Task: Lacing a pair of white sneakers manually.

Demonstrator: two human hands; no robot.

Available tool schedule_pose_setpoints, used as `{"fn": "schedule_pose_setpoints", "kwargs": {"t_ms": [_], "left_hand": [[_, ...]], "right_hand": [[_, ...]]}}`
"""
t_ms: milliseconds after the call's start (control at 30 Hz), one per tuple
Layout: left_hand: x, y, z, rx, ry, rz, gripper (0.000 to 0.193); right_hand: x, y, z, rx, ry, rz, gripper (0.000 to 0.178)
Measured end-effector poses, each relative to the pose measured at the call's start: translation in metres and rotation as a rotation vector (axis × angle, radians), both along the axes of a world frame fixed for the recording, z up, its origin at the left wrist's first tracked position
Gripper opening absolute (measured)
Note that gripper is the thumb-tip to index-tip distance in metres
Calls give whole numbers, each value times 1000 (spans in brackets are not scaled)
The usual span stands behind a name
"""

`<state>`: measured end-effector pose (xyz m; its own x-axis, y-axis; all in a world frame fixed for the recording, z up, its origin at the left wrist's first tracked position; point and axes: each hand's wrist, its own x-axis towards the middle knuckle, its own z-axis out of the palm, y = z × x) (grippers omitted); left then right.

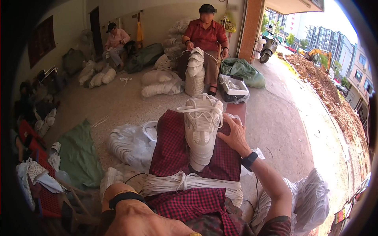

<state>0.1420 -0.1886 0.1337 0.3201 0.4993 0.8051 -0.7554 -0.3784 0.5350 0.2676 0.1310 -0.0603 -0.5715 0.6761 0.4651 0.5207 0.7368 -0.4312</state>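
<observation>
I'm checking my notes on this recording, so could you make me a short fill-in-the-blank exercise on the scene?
The hand nearest the shoe stack is the person's ____ one.
A bundle of white ____ lies across the checked cloth.
The sheet on the floor at the picture's left is coloured ____.
Missing words: right; laces; green.

An informal, open-fronted shoe workshop is indicated. Nested cream-white laced shoe uppers (202, 135) are stacked in a column; others are packed in a translucent plastic bag (128, 143). A second white column (195, 80) is placed before a seated person in a red shirt (206, 35). Sunlit pale pavement (281, 129) is adjoined.
</observation>
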Motion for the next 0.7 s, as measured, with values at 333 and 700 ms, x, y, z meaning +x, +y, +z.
{"fn": "schedule_pose_setpoints", "kwargs": {"t_ms": [333,700], "left_hand": [[-2,-1,1,42,49,2,9],[-3,1,0,95,33,29,13]], "right_hand": [[1,-2,6,-46,-16,-1,85],[-2,1,0,18,4,0,83]]}}
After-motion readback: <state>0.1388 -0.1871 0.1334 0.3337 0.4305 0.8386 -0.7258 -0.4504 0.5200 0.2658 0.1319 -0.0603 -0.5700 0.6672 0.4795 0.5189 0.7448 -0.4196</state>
